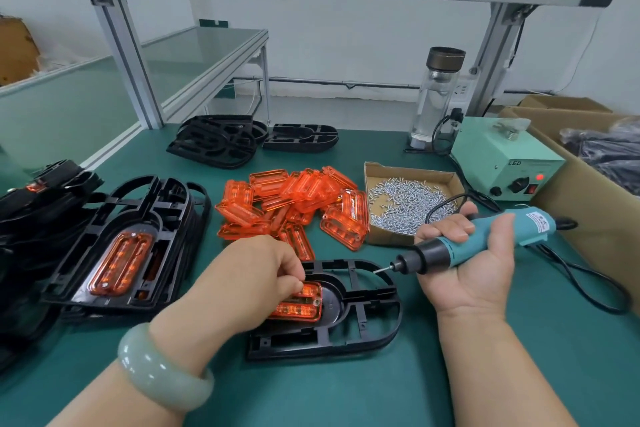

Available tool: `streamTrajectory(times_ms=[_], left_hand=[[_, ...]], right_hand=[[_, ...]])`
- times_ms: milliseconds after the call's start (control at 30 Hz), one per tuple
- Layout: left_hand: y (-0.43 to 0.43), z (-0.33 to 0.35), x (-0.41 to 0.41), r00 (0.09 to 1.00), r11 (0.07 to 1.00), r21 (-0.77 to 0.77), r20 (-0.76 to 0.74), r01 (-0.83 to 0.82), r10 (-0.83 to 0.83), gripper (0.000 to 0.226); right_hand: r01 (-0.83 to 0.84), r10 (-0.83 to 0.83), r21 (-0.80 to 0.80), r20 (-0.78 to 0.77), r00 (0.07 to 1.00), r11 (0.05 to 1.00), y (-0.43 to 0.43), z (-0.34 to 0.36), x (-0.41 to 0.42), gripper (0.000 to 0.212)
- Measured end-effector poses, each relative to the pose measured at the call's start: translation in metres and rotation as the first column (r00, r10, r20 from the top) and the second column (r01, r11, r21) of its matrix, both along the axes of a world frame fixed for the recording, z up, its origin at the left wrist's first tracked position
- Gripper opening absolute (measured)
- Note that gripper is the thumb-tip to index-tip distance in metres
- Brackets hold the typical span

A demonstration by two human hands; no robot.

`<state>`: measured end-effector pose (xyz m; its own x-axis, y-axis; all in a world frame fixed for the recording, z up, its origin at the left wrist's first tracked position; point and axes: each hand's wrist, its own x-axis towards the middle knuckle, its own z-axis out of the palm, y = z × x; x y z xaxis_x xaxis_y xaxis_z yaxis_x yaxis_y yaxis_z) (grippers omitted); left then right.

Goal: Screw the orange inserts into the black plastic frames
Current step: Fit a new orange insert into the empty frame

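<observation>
Worktop [346,392], green, carrying:
- Stack of finished frames [166,218], far left.
- Black frame [363,319], front centre, lying flat, with one orange insert [304,305] seated in its recess.
- Loose inserts [294,198], heaped behind it.
- Screw box [384,238], right of the heap.
- Electric screwdriver [485,236], bit held just above the frame's far edge.
- Right hand [474,274], clamped round the driver.
- Left hand [256,270], fingertips pinched at the insert's corner, likely on a screw — too small to confirm.

Step in hand: starting a screw. Next: bring the bit down square onto it.
</observation>
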<state>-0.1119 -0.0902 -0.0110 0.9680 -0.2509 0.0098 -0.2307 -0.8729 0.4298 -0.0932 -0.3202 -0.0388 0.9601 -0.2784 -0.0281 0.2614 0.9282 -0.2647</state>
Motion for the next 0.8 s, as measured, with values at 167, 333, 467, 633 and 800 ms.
streamTrajectory(times_ms=[167,333,467,633,800], left_hand=[[-0.007,-0.005,0.002,0.999,0.999,-0.004,-0.009,-0.032,0.032,0.019],[-0.009,-0.013,-0.003,0.996,0.999,0.019,0.080,-0.049,0.048,0.009],[-0.009,-0.020,-0.007,0.990,0.998,0.008,0.126,-0.065,0.063,0.004],[-0.006,-0.022,-0.011,0.984,0.998,-0.030,0.165,-0.061,0.065,0.012],[0.006,-0.020,-0.015,0.992,0.998,0.055,0.121,0.015,-0.022,0.016]], right_hand=[[-0.001,0.001,0.000,-0.004,1.000,1.000,0.000,0.000,0.000,0.031],[-0.004,0.004,0.001,-0.002,1.000,1.000,-0.001,-0.001,0.001,0.031],[-0.008,0.008,-0.002,0.002,1.000,1.000,0.000,-0.002,0.001,0.031],[-0.009,0.009,-0.006,0.001,1.000,1.000,0.000,-0.002,0.000,0.031],[0.003,-0.003,-0.015,0.000,1.000,1.000,0.000,-0.002,0.000,0.031]])
